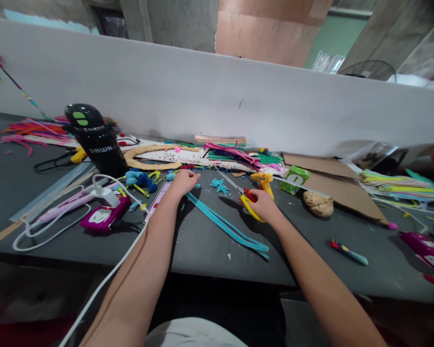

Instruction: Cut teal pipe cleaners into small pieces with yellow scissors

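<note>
My right hand (263, 206) grips a pair of scissors (232, 182) with red and yellow handles, the blades pointing away and to the left. Beside the blades lies a small pile of short blue cut pieces (220, 186). My left hand (185, 183) is low over the table, its fingers drawn together; whatever they hold is hidden. From close below that hand, long blue pipe cleaners (226, 225) stretch towards the front right. A yellow glue gun (263, 179) is just beyond my right hand. Under my left forearm, a phone (159, 200) is partly covered.
A black bottle (100, 144), a purple power strip (106, 214) and white cables are on the left. A cardboard ring (150, 166) lies behind. On the right are a green box (294, 179), a brown lump (318, 203), cardboard (347, 195) and a utility knife (349, 251).
</note>
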Motion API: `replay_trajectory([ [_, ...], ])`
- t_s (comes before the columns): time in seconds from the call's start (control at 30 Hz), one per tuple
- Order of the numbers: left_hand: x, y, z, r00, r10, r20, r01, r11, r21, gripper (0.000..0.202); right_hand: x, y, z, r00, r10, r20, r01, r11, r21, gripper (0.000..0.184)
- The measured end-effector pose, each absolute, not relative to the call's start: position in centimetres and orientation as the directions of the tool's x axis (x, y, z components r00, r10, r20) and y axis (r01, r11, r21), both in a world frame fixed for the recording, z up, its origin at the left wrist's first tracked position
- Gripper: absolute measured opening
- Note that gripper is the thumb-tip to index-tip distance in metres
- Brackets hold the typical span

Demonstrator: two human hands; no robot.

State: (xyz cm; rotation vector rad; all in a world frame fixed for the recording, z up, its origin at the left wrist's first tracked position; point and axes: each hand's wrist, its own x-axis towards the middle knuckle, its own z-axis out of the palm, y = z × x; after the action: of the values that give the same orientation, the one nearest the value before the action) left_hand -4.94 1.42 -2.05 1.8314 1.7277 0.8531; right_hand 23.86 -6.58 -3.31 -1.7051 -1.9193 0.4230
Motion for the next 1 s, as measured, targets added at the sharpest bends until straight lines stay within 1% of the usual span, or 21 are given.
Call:
replay_trajectory([
  [0.13, -5.3, 1.7, -2.8, -0.048, 0.990, 0.135, 0.718, -0.060, 0.694, 0.034, 23.8, -6.6, -3.3, -0.066, 0.982, 0.179, 0.816, 0.157, -0.557, 0.041],
  [0.23, -5.6, 1.9, -3.0, -0.058, 0.988, 0.142, 0.724, -0.056, 0.688, 0.034, 23.9, -6.6, -3.4, -0.070, 0.981, 0.182, 0.812, 0.162, -0.560, 0.042],
  [0.33, -5.9, 2.0, -2.9, -0.077, 0.988, 0.132, 0.730, -0.034, 0.682, 0.028, 23.9, -6.5, -3.4, -0.070, 0.981, 0.179, 0.812, 0.161, -0.561, 0.041],
  [0.43, -6.1, 2.0, -2.6, -0.142, 0.983, 0.119, 0.720, 0.021, 0.694, 0.021, 23.9, -6.6, -3.3, -0.074, 0.980, 0.185, 0.817, 0.166, -0.552, 0.040],
  [0.53, -5.9, 1.7, -2.2, -0.175, 0.973, 0.153, 0.715, 0.019, 0.699, 0.031, 23.9, -6.5, -3.2, -0.071, 0.980, 0.186, 0.817, 0.164, -0.553, 0.041],
  [0.6, -5.4, 1.4, -2.0, -0.115, 0.971, 0.209, 0.703, -0.069, 0.708, 0.036, 23.9, -6.5, -3.2, -0.066, 0.981, 0.184, 0.818, 0.158, -0.552, 0.042],
  [0.67, -4.5, 1.0, -1.9, 0.025, 0.964, 0.266, 0.663, -0.215, 0.717, 0.026, 23.9, -6.5, -3.2, -0.062, 0.981, 0.184, 0.821, 0.155, -0.550, 0.042],
  [0.7, -3.9, 0.7, -1.9, 0.108, 0.957, 0.269, 0.640, -0.274, 0.718, 0.020, 24.0, -6.4, -3.3, -0.061, 0.981, 0.185, 0.822, 0.154, -0.548, 0.042],
  [0.73, -3.3, 0.4, -1.9, 0.172, 0.954, 0.244, 0.637, -0.297, 0.712, 0.019, 24.0, -6.4, -3.3, -0.060, 0.981, 0.184, 0.824, 0.153, -0.545, 0.042],
  [0.8, -2.0, -0.2, -2.0, 0.271, 0.942, 0.199, 0.681, -0.333, 0.652, 0.018, 24.0, -6.4, -3.4, -0.057, 0.981, 0.186, 0.828, 0.150, -0.540, 0.041],
  [0.9, -0.4, -0.9, -2.3, 0.284, 0.947, 0.154, 0.769, -0.320, 0.554, 0.020, 24.0, -6.3, -3.4, -0.054, 0.981, 0.186, 0.829, 0.148, -0.540, 0.040],
  [1.0, 0.6, -1.3, -2.7, 0.253, 0.958, 0.136, 0.830, -0.287, 0.478, 0.022, 24.0, -6.3, -3.4, -0.056, 0.980, 0.189, 0.832, 0.151, -0.534, 0.041],
])
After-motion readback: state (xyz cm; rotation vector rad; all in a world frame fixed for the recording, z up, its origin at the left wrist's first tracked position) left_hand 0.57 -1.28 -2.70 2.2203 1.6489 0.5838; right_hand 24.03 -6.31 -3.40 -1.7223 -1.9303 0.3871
